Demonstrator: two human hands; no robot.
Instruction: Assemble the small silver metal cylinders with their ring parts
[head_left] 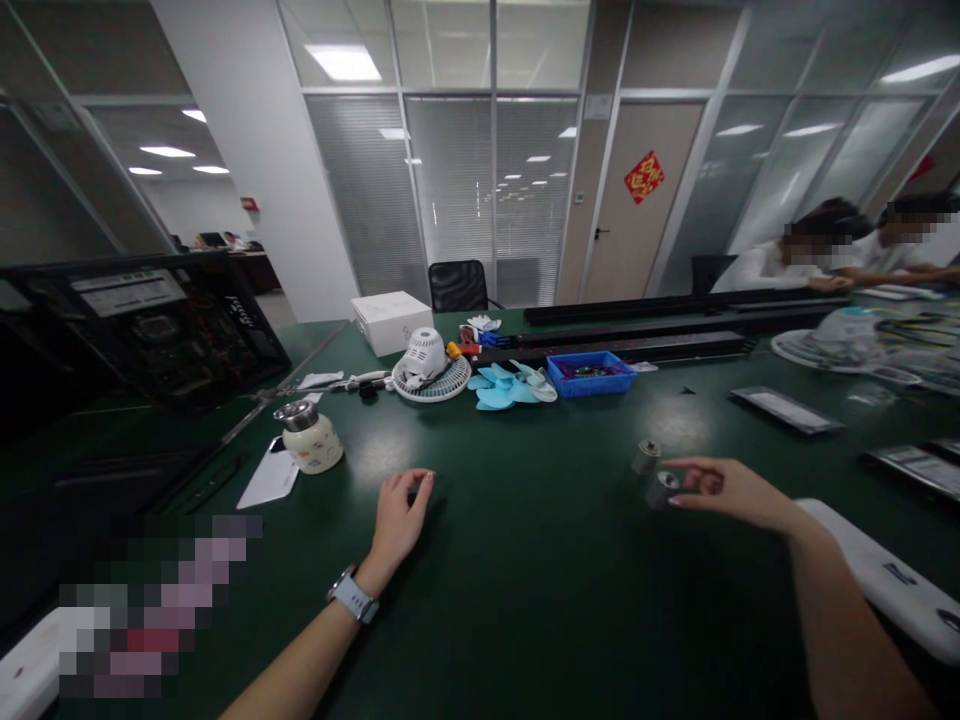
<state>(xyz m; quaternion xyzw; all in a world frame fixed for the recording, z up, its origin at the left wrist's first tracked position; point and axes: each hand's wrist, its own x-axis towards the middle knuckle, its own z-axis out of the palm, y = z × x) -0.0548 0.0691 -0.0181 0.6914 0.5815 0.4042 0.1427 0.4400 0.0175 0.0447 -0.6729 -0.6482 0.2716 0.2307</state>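
My right hand (731,490) reaches in from the right, its thumb and forefinger on either side of a small metal cylinder (661,492). This cylinder is slightly blurred, and its round top shows a dark centre. Just behind it, a second metal cylinder (646,458) stands upright on the green table (525,580). My left hand (400,515), below a wristwatch with a pale strap (352,597), rests over the table left of centre. Its fingers are bent toward the thumb, and nothing shows between them.
A cream flask (311,440) stands beside a white phone (268,475) on the left. Fan parts, including light-blue blades (510,385), lie behind with a blue tray (592,385) and a white box (394,322). Long white casing (885,570) lies under my right forearm. Two people sit far right.
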